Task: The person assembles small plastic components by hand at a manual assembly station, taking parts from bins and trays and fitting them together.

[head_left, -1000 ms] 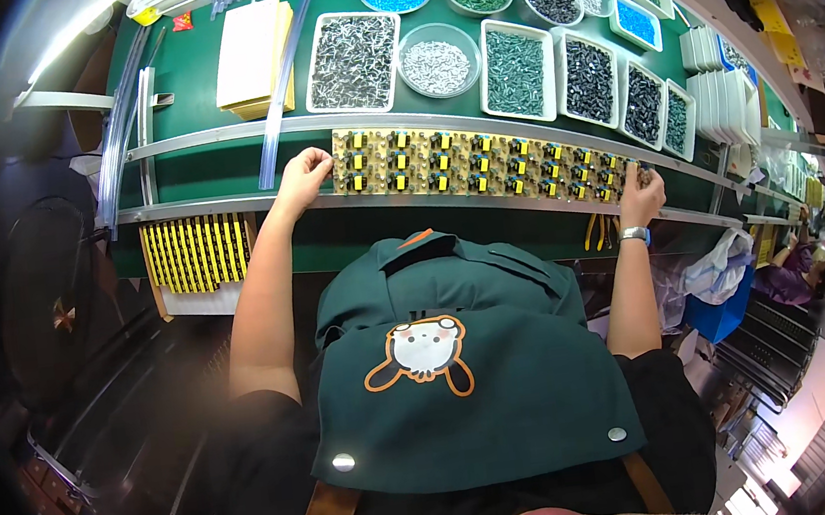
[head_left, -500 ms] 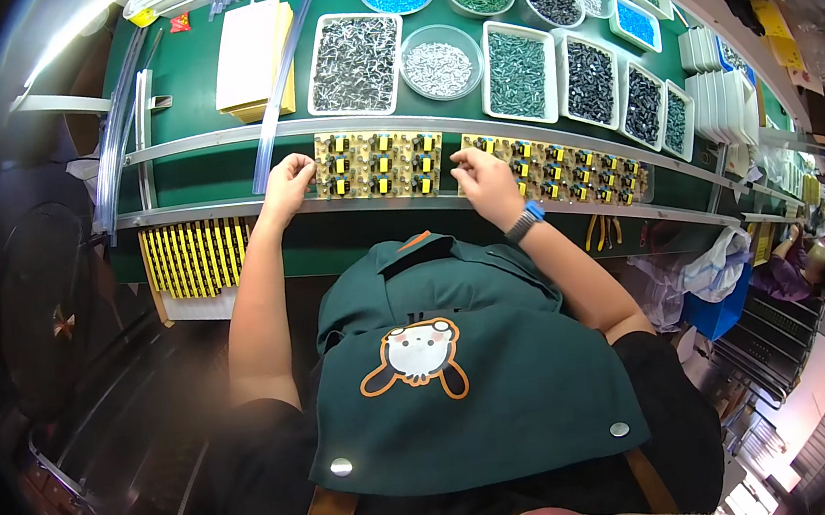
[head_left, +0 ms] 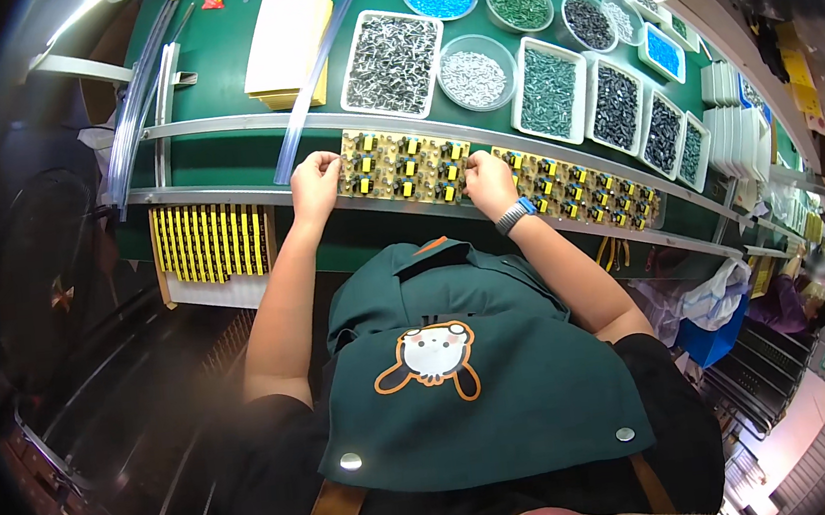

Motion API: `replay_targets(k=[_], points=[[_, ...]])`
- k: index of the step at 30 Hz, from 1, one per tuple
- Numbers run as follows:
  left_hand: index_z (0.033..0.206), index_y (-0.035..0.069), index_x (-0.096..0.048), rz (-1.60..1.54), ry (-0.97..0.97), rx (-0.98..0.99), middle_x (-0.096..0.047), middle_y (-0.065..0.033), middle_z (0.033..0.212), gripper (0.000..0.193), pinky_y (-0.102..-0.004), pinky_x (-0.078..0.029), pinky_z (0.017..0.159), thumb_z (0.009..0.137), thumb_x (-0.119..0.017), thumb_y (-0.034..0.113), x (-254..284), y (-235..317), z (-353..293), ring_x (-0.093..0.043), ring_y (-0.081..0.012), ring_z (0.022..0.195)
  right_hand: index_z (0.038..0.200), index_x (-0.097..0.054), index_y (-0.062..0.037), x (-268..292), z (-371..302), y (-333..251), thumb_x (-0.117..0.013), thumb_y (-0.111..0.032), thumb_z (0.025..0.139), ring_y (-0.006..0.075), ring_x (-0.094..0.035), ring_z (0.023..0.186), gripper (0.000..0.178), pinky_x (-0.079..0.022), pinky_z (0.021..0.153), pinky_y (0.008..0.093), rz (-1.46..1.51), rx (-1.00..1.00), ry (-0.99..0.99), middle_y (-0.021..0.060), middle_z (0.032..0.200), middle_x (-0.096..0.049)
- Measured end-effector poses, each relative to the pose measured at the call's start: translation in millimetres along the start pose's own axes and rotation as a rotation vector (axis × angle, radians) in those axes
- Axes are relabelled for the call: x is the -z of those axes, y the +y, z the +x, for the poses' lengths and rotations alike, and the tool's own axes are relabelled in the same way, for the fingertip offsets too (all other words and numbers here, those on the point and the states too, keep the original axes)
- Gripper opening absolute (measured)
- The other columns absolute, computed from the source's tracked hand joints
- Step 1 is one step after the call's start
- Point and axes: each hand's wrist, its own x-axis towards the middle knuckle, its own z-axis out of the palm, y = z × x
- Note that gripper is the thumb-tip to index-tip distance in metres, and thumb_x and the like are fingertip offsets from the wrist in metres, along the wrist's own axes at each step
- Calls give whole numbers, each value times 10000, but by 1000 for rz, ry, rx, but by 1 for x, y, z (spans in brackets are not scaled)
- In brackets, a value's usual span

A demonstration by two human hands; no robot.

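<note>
A tan circuit board (head_left: 389, 171) studded with yellow and black parts lies along the metal rails at the bench's near side. My left hand (head_left: 316, 185) is closed in a pinch at its left edge. At the opposite edge, my right hand (head_left: 492, 187), with a watch on the wrist, has its fingers closed on the board's corner. The fingertips of both hands are partly hidden. Right of that hand, more populated boards (head_left: 581, 189) of the same kind sit in a row along the rails.
Beyond the rails stand a tray of silver-and-black parts (head_left: 392, 64), a bowl of white parts (head_left: 476, 74), a tray of green parts (head_left: 549, 92) and several others. Stacked cards (head_left: 285, 50) and clear tubes (head_left: 325, 71) lie left. Yellow-black strips (head_left: 210, 241) hang below the front rail.
My right hand has come in against the circuit board's right edge, closing the small gap. My left hand stays at the left edge. The whole view has shifted somewhat.
</note>
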Motion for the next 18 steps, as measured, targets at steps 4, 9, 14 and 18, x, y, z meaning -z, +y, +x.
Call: replay_targets(k=[4, 9, 14, 18], points=[[917, -40, -689, 81, 29, -6, -663, -48, 755, 140, -221, -489, 609, 895, -637, 88, 0, 14, -4, -589, -106, 642, 917, -621, 36, 2, -1, 3, -499, -12, 854, 206, -659, 546, 146, -528, 565, 325, 11, 8, 17, 100, 694, -641], [892, -49, -686, 71, 33, -7, -661, -48, 742, 143, -220, -490, 604, 893, -637, 86, 13, 31, -22, -587, -100, 640, 881, -603, 20, 19, -10, -7, -505, -1, 855, 186, -655, 543, 104, -525, 528, 292, 150, -20, -32, 91, 678, -629], [884, -51, -686, -52, 32, -14, -661, -52, 733, 142, -222, -480, 594, 887, -632, 81, 21, 44, -70, -576, -99, 628, 856, -590, -4, 71, -46, -29, -520, 20, 844, 160, -645, 531, 75, -504, 486, 243, 567, -180, -255, 89, 691, -632], [886, -48, -695, -117, 84, 0, -665, -61, 717, 156, -244, -459, 574, 865, -630, 93, 18, 50, -121, -562, -120, 603, 861, -590, 0, 99, -73, -28, -536, 16, 856, 172, -645, 538, 56, -507, 488, 230, 628, -143, -358, 93, 683, -632]])
